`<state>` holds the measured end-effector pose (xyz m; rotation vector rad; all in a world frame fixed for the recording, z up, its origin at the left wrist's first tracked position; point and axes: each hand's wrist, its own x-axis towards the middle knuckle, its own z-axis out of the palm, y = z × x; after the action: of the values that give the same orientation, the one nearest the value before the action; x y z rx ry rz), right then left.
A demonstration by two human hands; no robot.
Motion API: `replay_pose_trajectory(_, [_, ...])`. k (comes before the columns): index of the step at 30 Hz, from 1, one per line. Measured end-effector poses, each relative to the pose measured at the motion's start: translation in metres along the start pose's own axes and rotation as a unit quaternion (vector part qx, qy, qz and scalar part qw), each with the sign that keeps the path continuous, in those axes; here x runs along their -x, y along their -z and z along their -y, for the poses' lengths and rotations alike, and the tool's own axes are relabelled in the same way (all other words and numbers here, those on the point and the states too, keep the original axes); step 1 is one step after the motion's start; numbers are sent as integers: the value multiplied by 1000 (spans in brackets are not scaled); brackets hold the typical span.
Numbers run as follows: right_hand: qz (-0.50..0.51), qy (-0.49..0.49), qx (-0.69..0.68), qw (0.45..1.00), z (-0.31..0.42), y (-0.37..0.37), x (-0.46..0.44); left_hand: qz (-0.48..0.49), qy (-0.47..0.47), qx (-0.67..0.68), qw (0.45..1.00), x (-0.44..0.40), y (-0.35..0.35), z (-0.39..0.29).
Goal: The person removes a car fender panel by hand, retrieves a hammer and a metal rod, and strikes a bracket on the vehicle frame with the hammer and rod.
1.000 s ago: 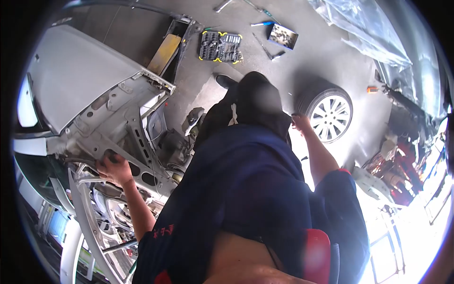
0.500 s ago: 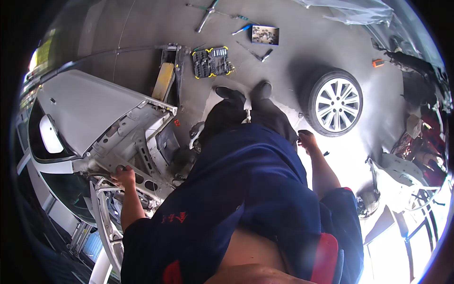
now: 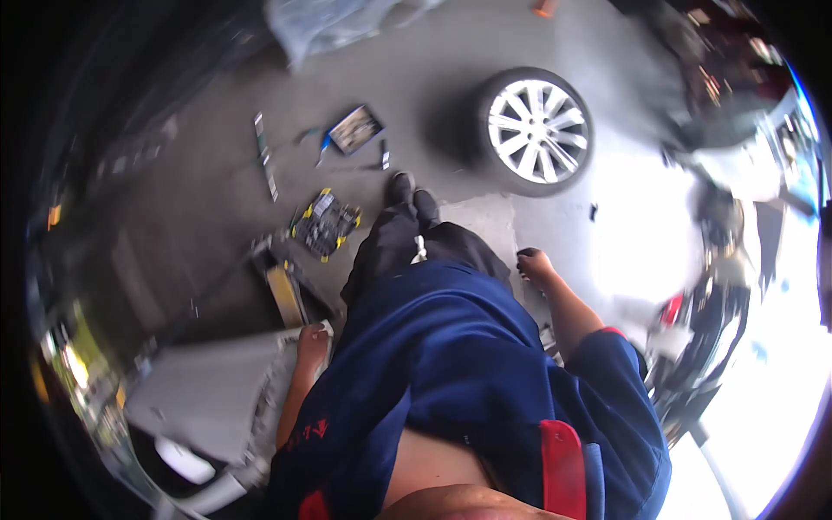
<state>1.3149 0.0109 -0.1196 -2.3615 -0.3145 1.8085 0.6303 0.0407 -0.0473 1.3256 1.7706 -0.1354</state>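
Note:
My left hand (image 3: pixel 312 342) is low at my left side, its fingers curled and blurred, by the edge of the grey car body (image 3: pixel 204 394). Whether it touches the panel, I cannot tell. On the other side, my right hand (image 3: pixel 535 264) hangs out from my hip with its fingers closed. Something dark shows at its fingertips, too small to name. A wheel with a silver rim (image 3: pixel 537 130) lies flat on the floor ahead and to the right.
An open tool case with yellow corners (image 3: pixel 326 225) lies on the floor, with a tray of small parts (image 3: pixel 356 130) beyond it. A long tool (image 3: pixel 265 156) lies to their left. Plastic sheeting (image 3: pixel 325 30) is at the top. Car parts (image 3: pixel 715 269) stand at the right.
My view has turned to the right and moved away from the open front of the car. My left hand has come away from the inner metal panel. The right hand stays low at my side.

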Motion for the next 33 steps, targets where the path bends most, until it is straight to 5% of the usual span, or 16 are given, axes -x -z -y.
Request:
replay_pose_trajectory(2, [-6, 10, -32, 999, -9, -3, 14, 77, 46, -22, 996, -47, 39, -95])
replay_pose_trajectory(7, [-99, -11, -181, 978, -8, -7, 61, 85, -110, -127, 982, -220, 115, -148])
replay_pose_trajectory(8, [-112, -12, -205, 972, -13, -9, 67, 81, -59, -71, 992, -283, 125, -124])
replay_pose_trajectory(11, [-143, -20, -257, 956, -32, -23, 74, 53, -17, -10, 998, -314, 169, -247])
replay_pose_trajectory(16, [-102, -81, -232, 964, -61, -46, 61, 33, -125, 168, 977, -288, 150, -387])
replay_pose_trajectory(18, [-55, -79, -153, 984, -15, -22, 82, 78, -162, 203, 962, -276, 119, -376])
replay_pose_trajectory(23, [16, 26, -76, 997, 23, 59, 0, -7, -73, -29, 997, -184, 39, -266])
replay_pose_trajectory(25, [8, -18, -157, 987, 52, 105, -34, 24, 30, -18, 999, -132, 14, -224])
replay_pose_trajectory(29, [-9, 31, -110, 993, 130, 195, -105, 33, 176, 66, 982, -33, -17, -183])
replay_pose_trajectory(32, [10, 108, -124, 986, 173, 218, -140, -30, 159, 38, 986, 20, -61, -134])
replay_pose_trajectory(33, [-14, 120, -102, 987, 197, 205, -128, 52, 163, 46, 984, 23, -67, -116])
